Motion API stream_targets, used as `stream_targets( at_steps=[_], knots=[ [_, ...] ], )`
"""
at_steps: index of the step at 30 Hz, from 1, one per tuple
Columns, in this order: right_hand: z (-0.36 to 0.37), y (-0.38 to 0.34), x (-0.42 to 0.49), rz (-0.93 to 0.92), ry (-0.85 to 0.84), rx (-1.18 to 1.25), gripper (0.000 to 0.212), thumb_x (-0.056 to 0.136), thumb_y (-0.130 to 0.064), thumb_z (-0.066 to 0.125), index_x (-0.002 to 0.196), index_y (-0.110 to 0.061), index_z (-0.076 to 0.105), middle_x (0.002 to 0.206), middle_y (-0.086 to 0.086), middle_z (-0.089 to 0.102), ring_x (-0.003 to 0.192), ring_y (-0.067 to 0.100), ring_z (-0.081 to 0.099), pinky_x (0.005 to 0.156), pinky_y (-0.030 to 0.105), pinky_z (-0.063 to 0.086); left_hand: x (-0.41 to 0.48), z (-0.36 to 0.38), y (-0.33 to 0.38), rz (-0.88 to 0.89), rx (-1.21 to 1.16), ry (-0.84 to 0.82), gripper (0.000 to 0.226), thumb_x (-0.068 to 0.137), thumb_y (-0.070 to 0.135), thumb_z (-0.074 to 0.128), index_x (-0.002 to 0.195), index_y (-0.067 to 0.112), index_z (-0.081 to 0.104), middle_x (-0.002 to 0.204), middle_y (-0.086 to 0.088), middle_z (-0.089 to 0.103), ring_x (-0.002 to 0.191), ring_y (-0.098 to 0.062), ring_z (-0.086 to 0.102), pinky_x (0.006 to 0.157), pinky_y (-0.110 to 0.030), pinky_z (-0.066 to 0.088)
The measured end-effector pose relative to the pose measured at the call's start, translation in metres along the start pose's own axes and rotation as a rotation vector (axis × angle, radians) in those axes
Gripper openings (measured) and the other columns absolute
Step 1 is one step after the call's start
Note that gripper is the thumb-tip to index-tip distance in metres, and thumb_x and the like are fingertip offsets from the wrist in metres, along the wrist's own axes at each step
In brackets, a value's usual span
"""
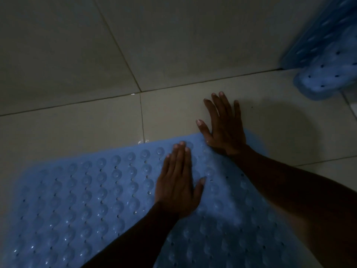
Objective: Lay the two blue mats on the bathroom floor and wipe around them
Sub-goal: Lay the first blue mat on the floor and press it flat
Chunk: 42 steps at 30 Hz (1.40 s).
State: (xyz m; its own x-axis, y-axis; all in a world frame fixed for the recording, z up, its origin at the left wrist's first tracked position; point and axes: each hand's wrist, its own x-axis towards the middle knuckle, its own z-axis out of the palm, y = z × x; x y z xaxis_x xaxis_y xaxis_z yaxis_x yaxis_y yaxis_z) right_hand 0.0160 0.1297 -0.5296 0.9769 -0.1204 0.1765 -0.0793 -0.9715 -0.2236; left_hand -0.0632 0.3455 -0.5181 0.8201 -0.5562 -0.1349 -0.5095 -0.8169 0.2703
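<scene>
A blue mat (87, 194) with rows of round suction cups and small holes lies flat on the tiled floor, filling the lower half of the view. My left hand (178, 184) presses flat on the mat near its far edge, fingers straight and together. My right hand (224, 124) lies flat with spread fingers across the mat's far right corner, its fingers on the bare tile beyond the edge. A second blue mat (324, 60) stands bent against the wall in the upper right corner, its lower end resting on the floor.
Beige floor tiles (77, 128) with dark grout lines meet a tiled wall (173, 39) just beyond the mat. A few water drops glint at the grout joint near the mat's far edge. The room is dim.
</scene>
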Motion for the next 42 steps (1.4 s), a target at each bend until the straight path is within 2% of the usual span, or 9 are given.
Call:
stream_targets(
  at_steps=[4, 8, 13, 21, 27, 30, 35, 39, 42],
  knots=[
    [0.000, -0.001, -0.002, -0.002, 0.075, 0.063, 0.064, 0.100, -0.053, 0.035, 0.151, -0.014, 0.042, 0.161, 0.011, 0.036, 0.154, 0.028, 0.021, 0.125, 0.056, 0.011, 0.013, 0.009, 0.030, -0.004, -0.005, 0.009, 0.086, 0.100, 0.061, 0.027, 0.163, 0.005, 0.009, 0.172, -0.011, -0.002, 0.159, -0.021, -0.009, 0.129, -0.045, 0.007],
    [-0.011, 0.012, -0.011, 0.022, 0.118, 0.083, 0.062, 0.103, -0.052, 0.029, 0.150, -0.014, 0.043, 0.160, 0.009, 0.038, 0.154, 0.027, 0.021, 0.124, 0.056, 0.012, 0.013, 0.008, 0.027, -0.004, 0.007, -0.019, 0.089, 0.099, 0.063, 0.028, 0.164, 0.008, 0.000, 0.172, -0.008, -0.011, 0.157, -0.019, -0.018, 0.130, -0.042, 0.001],
    [-0.015, 0.035, -0.044, -0.096, 0.069, -0.009, 0.066, 0.101, -0.054, 0.030, 0.155, -0.016, 0.037, 0.165, 0.009, 0.029, 0.156, 0.028, 0.016, 0.123, 0.060, 0.010, 0.013, 0.007, 0.028, -0.009, 0.034, -0.017, 0.090, 0.098, 0.063, 0.027, 0.164, 0.007, 0.002, 0.172, -0.009, -0.009, 0.158, -0.020, -0.016, 0.129, -0.042, 0.001],
    [-0.012, 0.036, -0.041, -0.072, -0.033, -0.074, 0.070, 0.100, -0.059, 0.032, 0.159, -0.020, 0.030, 0.168, 0.007, 0.021, 0.157, 0.027, 0.010, 0.123, 0.063, 0.005, 0.012, 0.009, 0.027, -0.014, 0.045, 0.008, 0.088, 0.098, 0.061, 0.030, 0.164, 0.006, 0.008, 0.172, -0.010, -0.003, 0.159, -0.021, -0.009, 0.130, -0.044, 0.005],
    [-0.033, 0.001, -0.076, 0.018, -0.008, 0.014, 0.064, 0.104, -0.043, 0.025, 0.160, -0.013, 0.023, 0.169, 0.006, 0.016, 0.158, 0.025, 0.006, 0.124, 0.060, 0.002, 0.013, 0.011, 0.027, 0.002, 0.027, 0.012, 0.088, 0.099, 0.060, 0.031, 0.164, 0.007, 0.004, 0.172, -0.010, -0.007, 0.159, -0.021, -0.012, 0.130, -0.042, 0.003],
    [-0.025, -0.007, -0.108, 0.038, -0.093, -0.057, 0.065, 0.103, -0.040, 0.022, 0.160, -0.008, 0.021, 0.169, 0.010, 0.015, 0.157, 0.028, 0.008, 0.122, 0.064, 0.012, 0.011, 0.010, 0.027, 0.010, 0.023, 0.037, 0.084, 0.100, 0.056, 0.032, 0.163, 0.006, 0.009, 0.172, -0.011, -0.002, 0.159, -0.021, -0.009, 0.130, -0.041, 0.003],
    [-0.019, -0.003, -0.109, 0.013, -0.189, -0.149, 0.070, 0.101, -0.043, 0.025, 0.161, -0.009, 0.014, 0.170, 0.011, 0.008, 0.157, 0.030, 0.003, 0.123, 0.064, 0.007, 0.009, 0.006, 0.017, 0.074, 0.022, 0.028, 0.075, 0.101, 0.046, 0.028, 0.162, 0.004, 0.016, 0.172, -0.012, 0.006, 0.160, -0.022, -0.003, 0.129, -0.043, 0.003],
    [-0.019, -0.003, -0.106, 0.030, -0.228, -0.154, 0.071, 0.101, -0.045, 0.024, 0.162, -0.011, 0.012, 0.171, 0.008, 0.005, 0.158, 0.027, 0.001, 0.122, 0.064, 0.007, -0.006, -0.010, -0.023, 0.010, 0.103, 0.020, 0.079, 0.103, 0.057, 0.020, 0.164, 0.008, 0.007, 0.172, -0.009, -0.002, 0.159, -0.023, -0.007, 0.128, -0.047, -0.002],
    [-0.015, -0.003, -0.109, 0.049, -0.233, -0.190, 0.070, 0.101, -0.045, 0.024, 0.161, -0.011, 0.016, 0.170, 0.008, 0.008, 0.158, 0.027, 0.003, 0.121, 0.066, 0.006, -0.017, -0.016, -0.047, -0.076, 0.164, -0.121, 0.090, 0.097, 0.072, 0.010, 0.162, 0.014, -0.014, 0.169, -0.004, -0.025, 0.156, -0.022, -0.024, 0.126, -0.054, -0.008]
  ],
)
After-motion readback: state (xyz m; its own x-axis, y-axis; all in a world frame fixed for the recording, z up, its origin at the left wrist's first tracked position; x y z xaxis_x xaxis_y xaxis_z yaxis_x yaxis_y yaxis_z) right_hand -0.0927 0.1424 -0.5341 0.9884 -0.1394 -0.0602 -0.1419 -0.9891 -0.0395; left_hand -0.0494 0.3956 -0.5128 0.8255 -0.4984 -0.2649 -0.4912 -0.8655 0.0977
